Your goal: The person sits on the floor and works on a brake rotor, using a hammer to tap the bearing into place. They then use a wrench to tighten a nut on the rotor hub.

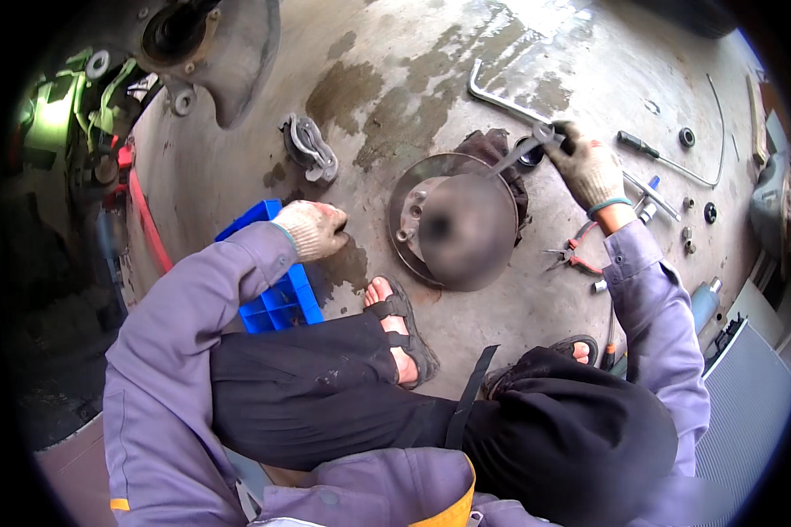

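My right hand, in a work glove, is closed around a grey metal wrench. The wrench slants down to the left, its lower end over the rim of a round brake disc with a hub. The disc lies on the floor in front of me, and a large part of its face is blurred. A dark cloth shows under its far side. My left hand, also gloved, is closed left of the disc, beside a blue divided plastic tray. Whatever its curled fingers hold, if anything, is hidden.
A brake caliper bracket lies far left of the disc. On the right are a bent metal bar, red-handled pliers, a black-handled rod and several sockets. My sandalled feet stand close to the disc.
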Demonstrator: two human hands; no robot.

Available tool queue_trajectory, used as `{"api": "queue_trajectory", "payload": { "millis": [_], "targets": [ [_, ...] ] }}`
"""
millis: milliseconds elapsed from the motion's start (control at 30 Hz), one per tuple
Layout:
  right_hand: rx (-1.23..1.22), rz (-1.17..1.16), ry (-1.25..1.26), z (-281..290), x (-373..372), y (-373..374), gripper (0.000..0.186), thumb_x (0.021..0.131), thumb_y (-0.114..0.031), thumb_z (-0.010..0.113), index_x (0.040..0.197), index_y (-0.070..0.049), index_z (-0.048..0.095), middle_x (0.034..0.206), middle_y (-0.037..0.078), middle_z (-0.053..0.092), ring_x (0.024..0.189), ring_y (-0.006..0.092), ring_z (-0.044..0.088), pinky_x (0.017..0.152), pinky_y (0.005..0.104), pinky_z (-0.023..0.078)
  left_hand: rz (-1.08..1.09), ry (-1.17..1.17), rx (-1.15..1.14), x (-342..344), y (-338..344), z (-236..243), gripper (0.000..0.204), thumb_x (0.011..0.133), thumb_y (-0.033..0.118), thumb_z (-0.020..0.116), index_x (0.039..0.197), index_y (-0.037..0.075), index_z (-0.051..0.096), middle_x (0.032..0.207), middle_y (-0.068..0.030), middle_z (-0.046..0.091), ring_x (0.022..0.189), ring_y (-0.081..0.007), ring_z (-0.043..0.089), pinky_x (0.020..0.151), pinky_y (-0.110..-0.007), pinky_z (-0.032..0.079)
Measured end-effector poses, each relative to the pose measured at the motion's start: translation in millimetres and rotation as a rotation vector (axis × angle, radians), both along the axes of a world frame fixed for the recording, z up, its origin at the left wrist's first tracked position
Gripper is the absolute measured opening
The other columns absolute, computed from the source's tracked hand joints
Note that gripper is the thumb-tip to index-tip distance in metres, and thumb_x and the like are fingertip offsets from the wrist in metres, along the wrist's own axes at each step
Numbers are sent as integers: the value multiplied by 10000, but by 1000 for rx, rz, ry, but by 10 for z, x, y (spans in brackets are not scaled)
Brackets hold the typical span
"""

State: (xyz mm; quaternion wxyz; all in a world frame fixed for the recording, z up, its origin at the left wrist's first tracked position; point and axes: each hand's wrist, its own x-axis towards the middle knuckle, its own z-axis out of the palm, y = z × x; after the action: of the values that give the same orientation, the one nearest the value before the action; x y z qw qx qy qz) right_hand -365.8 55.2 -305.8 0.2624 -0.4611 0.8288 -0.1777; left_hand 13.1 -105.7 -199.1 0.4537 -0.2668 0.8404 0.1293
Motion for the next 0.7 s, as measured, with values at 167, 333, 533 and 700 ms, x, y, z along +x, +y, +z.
{"api": "queue_trajectory", "payload": {
  "millis": [167,333,533,700],
  "targets": [
    [-33,57,-112,-85,-76,-25,446,950,-362,608,1246,-39,694,1079,242,744,1018,394,727,910,444,562,131,31,55,318,-125,-223,399,957,361,579,1110,8,684,1050,-258,716,1046,-421,686,905,-499,534],
    [234,-6,-438,400,-311,236,389,968,-261,628,1266,-19,694,906,81,730,729,110,667,656,289,565,385,257,92,281,-125,-462,447,953,388,567,1147,1,681,1080,-264,708,1076,-407,681,930,-489,517],
    [428,53,-404,658,-191,476,357,967,-214,628,1220,31,681,842,107,719,675,127,672,638,306,570,809,346,-43,576,276,-1368,522,991,446,560,1242,-1,660,1114,-255,729,1123,-413,678,993,-465,513],
    [529,97,-379,718,55,741,333,927,-205,663,1167,21,711,914,150,752,760,192,729,719,330,585,2086,539,1054,118,729,-1323,561,1060,456,518,1448,50,518,1342,-212,633,1216,-429,626,979,-591,505]
  ]
}}
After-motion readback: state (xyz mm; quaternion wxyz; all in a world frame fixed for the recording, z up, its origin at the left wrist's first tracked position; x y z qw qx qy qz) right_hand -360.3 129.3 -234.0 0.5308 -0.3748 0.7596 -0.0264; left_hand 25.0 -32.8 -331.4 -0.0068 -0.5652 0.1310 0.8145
